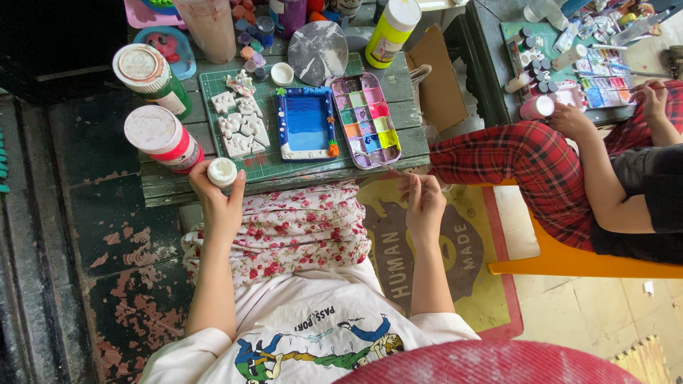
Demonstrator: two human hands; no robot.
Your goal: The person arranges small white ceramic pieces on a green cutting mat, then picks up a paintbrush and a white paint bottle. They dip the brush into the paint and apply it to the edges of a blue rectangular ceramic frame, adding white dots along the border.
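My left hand (pixel 222 198) pinches a small white paint pot (pixel 222 172), with the blue frame (pixel 306 124) at one o'clock. My right hand (pixel 423 203) grips a thin brush (pixel 380 162) whose tip points at eleven o'clock onto the paint palette (pixel 366 119).

The person wears a white T-shirt (pixel 313 320) with short sleeves. On the front of the shirt is a cartoon picture in blue, green and yellow, with some dark letters above it. Over the lap lies a white cloth (pixel 299 231) covered with little red and pink flowers and small green leaves. Both arms are bare from the sleeves down. The left hand (pixel 220 203) and the right hand (pixel 425 206) are bare too, with no rings or watch showing.
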